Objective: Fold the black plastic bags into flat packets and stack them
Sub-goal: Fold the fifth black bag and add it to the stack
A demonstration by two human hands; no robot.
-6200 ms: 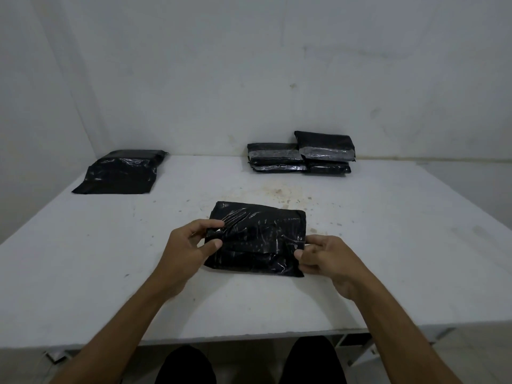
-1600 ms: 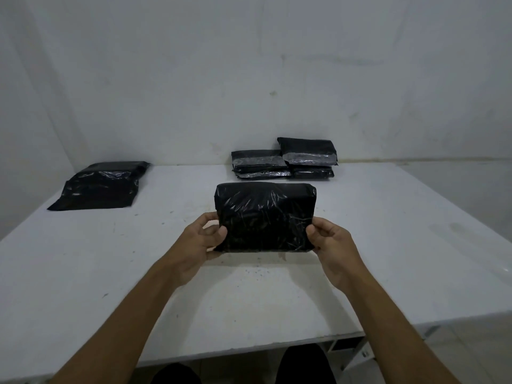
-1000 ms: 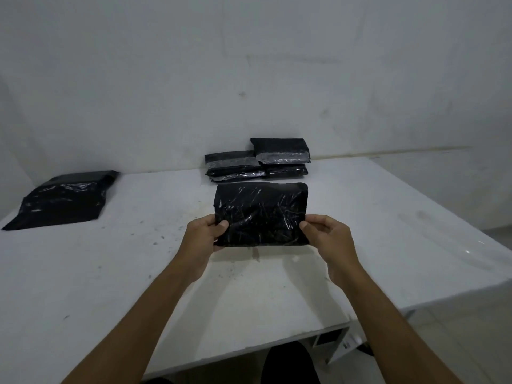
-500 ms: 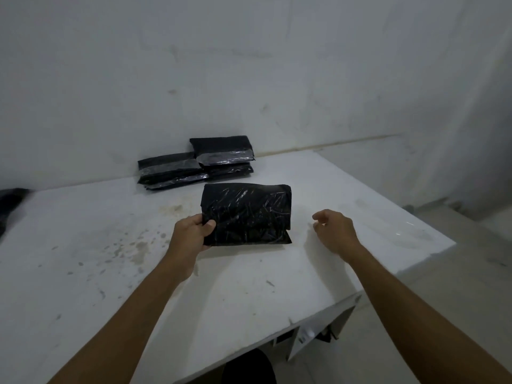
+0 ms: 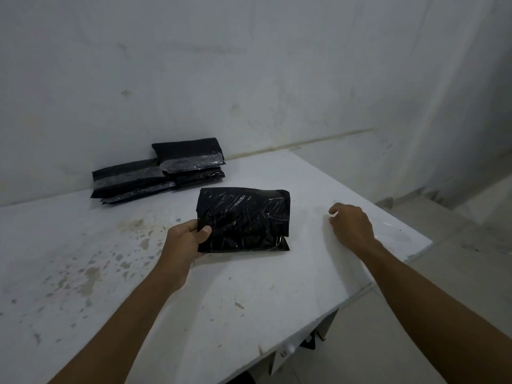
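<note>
A person stands at a white, stained table (image 5: 221,314) set against a pale wall. Their left hand (image 5: 184,241) grips the near-left edge of a folded black plastic packet (image 5: 245,220), thumb on top and fingers curled beneath. The packet is held roughly level just above the table's middle; its near edge seems to be close to the surface, though whether it touches is hard to tell. The right hand (image 5: 350,225) holds nothing: it hovers well to the right of the packet, fingers loosely curled, near the table's right edge.

Farther back, against the wall, lie the finished packets (image 5: 166,174): two low piles side by side, touching, each of flat black packets with a shiny grey strip along the front.

The folding of this packet looks done, so the step in hand appears to be carrying it to the stack. The next move likely calls for a forward and leftward reach with the left hand, keeping the packet flat so its folds do not spring open, and setting it squarely on one pile.
</note>
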